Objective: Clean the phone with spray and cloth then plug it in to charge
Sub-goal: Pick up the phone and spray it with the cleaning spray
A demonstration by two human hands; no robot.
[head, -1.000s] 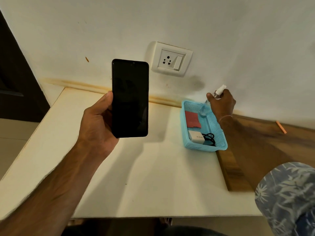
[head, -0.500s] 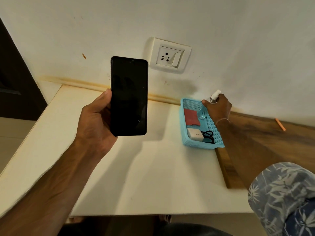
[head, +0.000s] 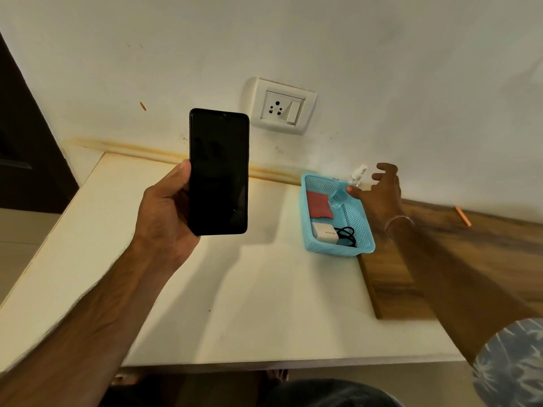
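While left hand (head: 164, 212) holds phone (head: 219, 171), right hand (head: 379, 192) spread beside spray bottle (head: 343, 192).

Right hand (head: 379, 192) now spread open beside the spray bottle (head: 346, 189), no longer wrapped around it as a second ago, bottle leaning in the blue basket (head: 364, 230), thumb touching its clear body
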